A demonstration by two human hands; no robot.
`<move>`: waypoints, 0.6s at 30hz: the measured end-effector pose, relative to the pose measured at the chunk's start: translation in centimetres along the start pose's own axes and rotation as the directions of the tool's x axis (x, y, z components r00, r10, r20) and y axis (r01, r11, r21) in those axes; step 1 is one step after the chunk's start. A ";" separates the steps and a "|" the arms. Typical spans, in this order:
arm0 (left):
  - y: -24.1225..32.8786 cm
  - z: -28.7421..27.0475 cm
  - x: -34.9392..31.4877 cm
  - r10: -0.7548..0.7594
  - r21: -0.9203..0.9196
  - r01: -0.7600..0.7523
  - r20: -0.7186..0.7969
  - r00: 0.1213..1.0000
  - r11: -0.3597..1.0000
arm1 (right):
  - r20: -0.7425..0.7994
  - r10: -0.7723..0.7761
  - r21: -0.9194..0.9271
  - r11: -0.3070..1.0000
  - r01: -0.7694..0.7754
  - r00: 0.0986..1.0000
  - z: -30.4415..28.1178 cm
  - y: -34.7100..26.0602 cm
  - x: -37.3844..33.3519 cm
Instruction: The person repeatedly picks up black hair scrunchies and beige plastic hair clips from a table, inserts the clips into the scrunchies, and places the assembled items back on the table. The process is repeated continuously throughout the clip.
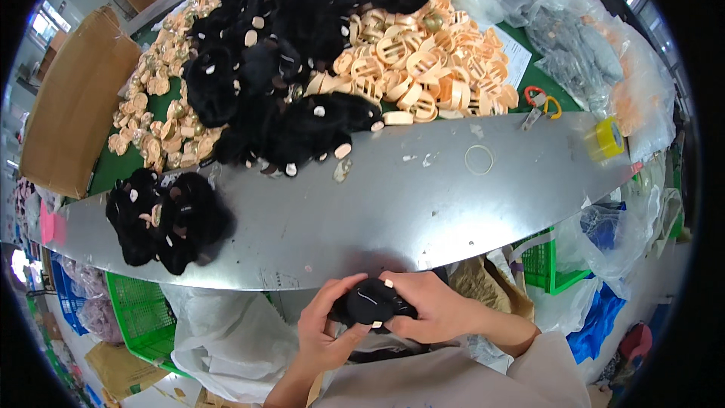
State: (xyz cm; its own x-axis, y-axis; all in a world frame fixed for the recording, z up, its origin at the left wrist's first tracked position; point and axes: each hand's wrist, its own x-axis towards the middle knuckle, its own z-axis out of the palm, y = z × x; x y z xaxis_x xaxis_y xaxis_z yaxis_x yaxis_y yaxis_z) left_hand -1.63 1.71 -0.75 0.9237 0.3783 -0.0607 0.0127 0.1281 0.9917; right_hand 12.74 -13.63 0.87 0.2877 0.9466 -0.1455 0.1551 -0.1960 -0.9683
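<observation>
The left hand (325, 325) and the right hand (429, 306) are gripping one black plush piece (368, 302). White plastic (230, 340) is partly covering the green basket (134, 310) at left.

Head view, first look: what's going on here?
A person's left hand and right hand together hold a black piece just off the near edge of the metal worktop. A small cluster of black furry pieces lies toward the worktop's left; a bigger black heap sits farther back, amid many peach-coloured parts.
</observation>
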 end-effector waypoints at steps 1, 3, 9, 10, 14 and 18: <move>-0.3 0.3 -0.1 -0.028 -0.047 0.026 -0.049 0.998 0.999 | -0.083 -0.056 -0.033 0.998 0.054 0.995 0.0 -0.1 0.1; -0.5 0.4 -0.1 -0.098 -0.100 0.085 -0.135 0.986 0.991 | -0.204 -0.142 -0.065 0.989 0.132 0.969 -0.7 0.7 0.6; -1.0 -0.1 0.4 -0.028 -0.086 0.001 -0.311 0.950 0.996 | -0.612 -0.333 -0.640 0.741 -0.202 0.718 -10.8 2.9 6.0; -1.1 -0.2 0.5 -0.001 -0.050 -0.016 -0.319 0.948 0.999 | -0.589 -0.354 -0.681 0.702 -0.210 0.727 -12.2 3.5 7.0; -1.1 -0.2 0.5 -0.011 -0.048 -0.009 -0.389 0.921 0.999 | -0.524 -0.410 -0.773 0.598 -0.214 0.746 -14.0 4.5 9.7; -1.4 -1.0 0.4 0.022 -0.004 -0.026 -0.391 0.920 1.000 | -0.510 -0.506 -0.781 0.611 -0.128 0.696 -13.9 5.3 10.9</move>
State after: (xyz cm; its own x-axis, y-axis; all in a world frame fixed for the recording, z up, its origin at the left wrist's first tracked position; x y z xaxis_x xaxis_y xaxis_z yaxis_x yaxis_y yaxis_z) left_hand -1.64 2.58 -2.26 0.7008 0.7091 -0.0781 -0.0128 0.1221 0.9924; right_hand 29.79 -7.95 -3.02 0.6036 0.6272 0.4922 0.7961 -0.4410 -0.4144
